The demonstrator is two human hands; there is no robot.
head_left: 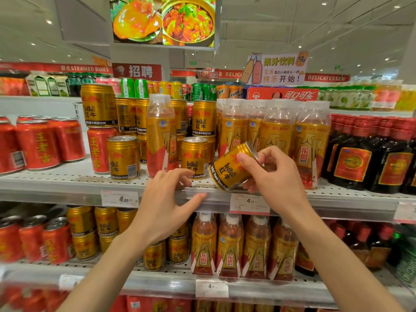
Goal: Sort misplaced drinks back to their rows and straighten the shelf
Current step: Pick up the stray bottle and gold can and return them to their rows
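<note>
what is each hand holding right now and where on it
The right hand holds a tilted gold Red Bull can, grip around its upper end. The left hand holds nothing.

gold can (233, 165): glossy metal | bottle (160, 134): clear plastic | shelf (67, 179): matt perforated metal

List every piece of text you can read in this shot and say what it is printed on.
"RedBull": gold can tilted in the right hand
"RedBull": upright gold cans
"STEAMED BUNS": red banner
"DELICATESSEN": red banner
"4.80", partly blurred: left price tag
"4.20", small: right price tag
Chinese characters on cans, bottles and signs: not transcribed.
Fine print: too small.
</note>
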